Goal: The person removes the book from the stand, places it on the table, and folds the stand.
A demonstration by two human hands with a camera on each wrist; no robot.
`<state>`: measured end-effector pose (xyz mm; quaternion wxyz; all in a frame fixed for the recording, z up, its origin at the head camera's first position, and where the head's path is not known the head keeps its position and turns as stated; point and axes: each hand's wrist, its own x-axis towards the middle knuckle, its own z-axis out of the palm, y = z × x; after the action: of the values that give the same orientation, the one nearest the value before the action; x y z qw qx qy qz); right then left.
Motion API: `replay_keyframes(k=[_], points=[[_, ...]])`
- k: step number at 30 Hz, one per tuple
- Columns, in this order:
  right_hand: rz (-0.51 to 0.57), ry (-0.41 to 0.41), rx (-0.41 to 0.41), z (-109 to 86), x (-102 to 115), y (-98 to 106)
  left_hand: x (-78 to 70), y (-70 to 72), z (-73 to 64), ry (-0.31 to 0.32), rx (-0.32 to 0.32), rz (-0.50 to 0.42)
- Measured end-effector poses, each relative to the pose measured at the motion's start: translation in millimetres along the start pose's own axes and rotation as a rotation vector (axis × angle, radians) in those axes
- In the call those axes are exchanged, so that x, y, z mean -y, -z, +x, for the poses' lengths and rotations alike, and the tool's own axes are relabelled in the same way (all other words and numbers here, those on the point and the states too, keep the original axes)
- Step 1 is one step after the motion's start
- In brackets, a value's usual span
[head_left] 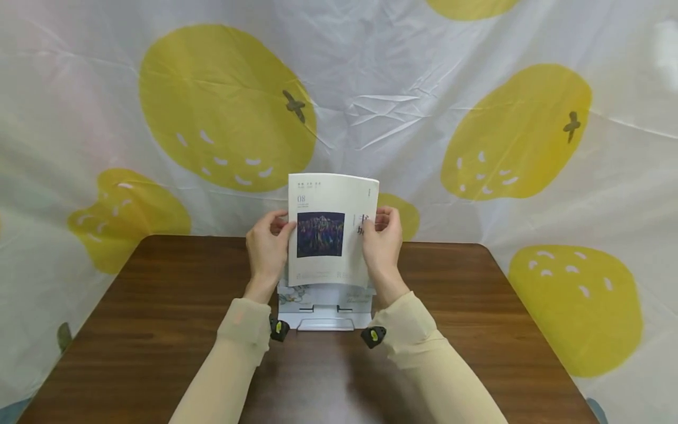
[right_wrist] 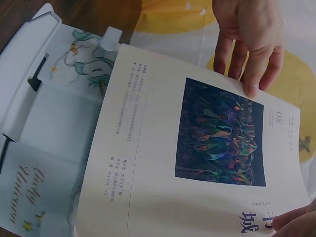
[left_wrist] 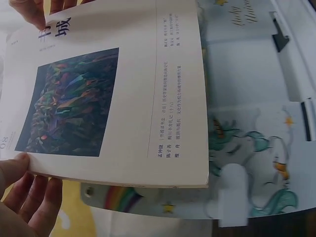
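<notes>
A white magazine [head_left: 320, 271], with a dark, many-coloured picture on its cover, is held upright between both hands. My left hand [head_left: 266, 250] pinches its left edge, thumb on the front cover. On the opposite edge, my right hand [head_left: 385, 244] grips with the thumb over the cover near the large printed characters. Just behind and below the magazine is a pale book stand [head_left: 325, 297] printed with unicorns, a rainbow and stars. White clips [left_wrist: 233, 192] show on the stand in the wrist views. The magazine hides much of the stand's back panel.
The stand is on a dark brown wooden table [head_left: 175, 318], near its far edge. Behind the table hangs a white cloth [head_left: 371, 59] with large yellow fruit prints. Each wrist wears a small black device [head_left: 374, 336] over a cream sleeve.
</notes>
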<state>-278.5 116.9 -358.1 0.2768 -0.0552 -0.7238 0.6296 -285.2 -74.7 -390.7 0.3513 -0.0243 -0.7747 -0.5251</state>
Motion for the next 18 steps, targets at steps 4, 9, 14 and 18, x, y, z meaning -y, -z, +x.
replay_keyframes(k=[4,9,14,18], points=[[0.028,-0.012,0.022,3.0,10.0,2.3,-8.8,2.2,6.9,-0.016,0.004,-0.009],[0.048,0.005,0.045,7.4,20.4,5.3,-20.3,6.4,14.0,-0.012,0.034,-0.041],[0.03,0.03,0.089,9.2,28.1,6.3,-23.5,13.0,19.7,0.015,0.07,-0.055],[0.039,0.019,0.113,8.7,33.7,5.9,-23.2,20.2,22.8,0.034,0.097,-0.047]])
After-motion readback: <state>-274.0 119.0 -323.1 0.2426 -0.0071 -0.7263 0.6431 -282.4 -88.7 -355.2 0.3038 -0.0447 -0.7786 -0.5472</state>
